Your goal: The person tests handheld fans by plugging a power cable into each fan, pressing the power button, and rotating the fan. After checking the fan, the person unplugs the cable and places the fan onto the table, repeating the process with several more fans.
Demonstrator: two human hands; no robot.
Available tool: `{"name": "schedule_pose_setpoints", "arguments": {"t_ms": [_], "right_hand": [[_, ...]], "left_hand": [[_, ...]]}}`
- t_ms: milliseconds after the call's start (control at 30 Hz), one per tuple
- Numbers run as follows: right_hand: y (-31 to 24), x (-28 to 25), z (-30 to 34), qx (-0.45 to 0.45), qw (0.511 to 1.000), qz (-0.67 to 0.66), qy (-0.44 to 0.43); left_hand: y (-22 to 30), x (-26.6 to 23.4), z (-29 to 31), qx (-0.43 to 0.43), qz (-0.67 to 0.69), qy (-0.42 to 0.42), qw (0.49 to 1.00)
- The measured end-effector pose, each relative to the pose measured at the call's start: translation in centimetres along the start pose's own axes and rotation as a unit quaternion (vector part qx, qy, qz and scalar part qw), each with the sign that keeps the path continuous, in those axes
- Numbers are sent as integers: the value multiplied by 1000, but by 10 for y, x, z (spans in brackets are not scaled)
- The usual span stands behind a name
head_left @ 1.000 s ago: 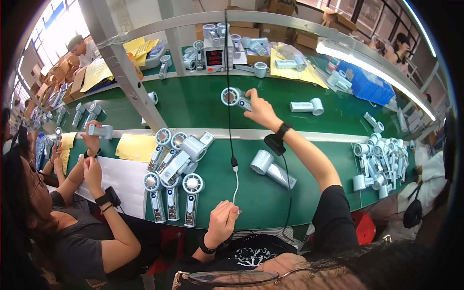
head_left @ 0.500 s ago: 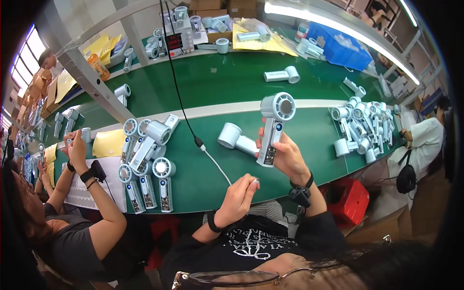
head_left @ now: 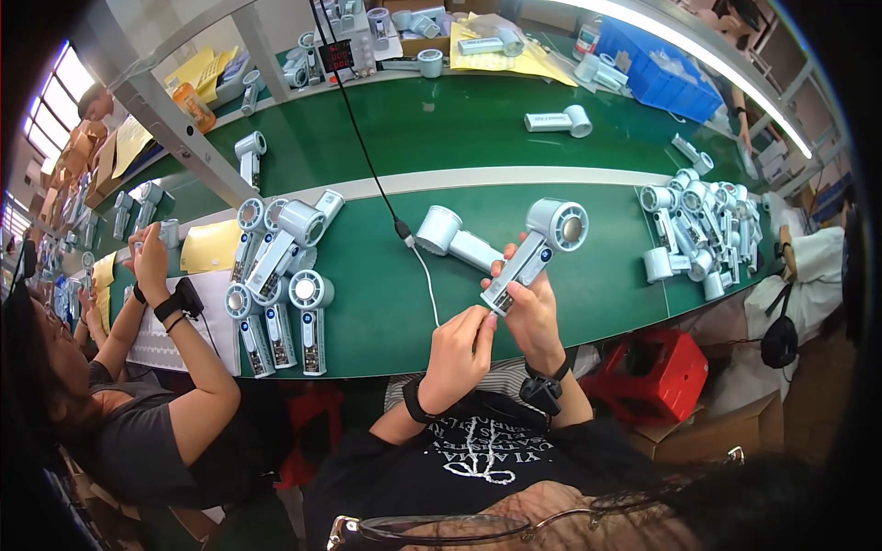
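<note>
My right hand is closed round a light-blue handheld fan, its round head up and to the right. The handle's side is open, showing a circuit board and a small lit blue display. My left hand pinches the end of a white cable at the bottom of that handle. The fingers hide the plug, so I cannot tell whether it sits in the fan. Behind my right hand another fan lies on the green table.
Left of the cable lies a group of fans; a bigger pile is at the right. A black cord hangs down to the white cable. At left a co-worker's hand is raised. A red stool stands below the table edge.
The fan has come lower and tilted to the right. My left hand has moved up and right with the cable end, meeting the handle's bottom. The view has shifted slightly.
</note>
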State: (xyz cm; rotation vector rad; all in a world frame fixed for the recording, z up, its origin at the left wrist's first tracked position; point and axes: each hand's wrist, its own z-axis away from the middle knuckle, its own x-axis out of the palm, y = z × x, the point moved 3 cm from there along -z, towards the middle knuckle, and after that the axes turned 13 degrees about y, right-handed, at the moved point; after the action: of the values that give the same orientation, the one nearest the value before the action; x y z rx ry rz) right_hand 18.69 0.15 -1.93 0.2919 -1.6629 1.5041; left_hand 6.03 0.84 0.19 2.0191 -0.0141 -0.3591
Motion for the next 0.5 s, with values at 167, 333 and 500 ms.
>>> {"name": "schedule_pose_setpoints", "arguments": {"t_ms": [167,333,500], "right_hand": [[6,5,5,-87,995,55,-12],[2,10,12,-126,981,145,-11],[-5,14,20,-150,965,202,-74]], "left_hand": [[-9,-5,1,-24,3,-16,1000],[-20,-11,-1,-59,71,-56,994],[-29,-19,-1,-93,159,-53,981]]}}
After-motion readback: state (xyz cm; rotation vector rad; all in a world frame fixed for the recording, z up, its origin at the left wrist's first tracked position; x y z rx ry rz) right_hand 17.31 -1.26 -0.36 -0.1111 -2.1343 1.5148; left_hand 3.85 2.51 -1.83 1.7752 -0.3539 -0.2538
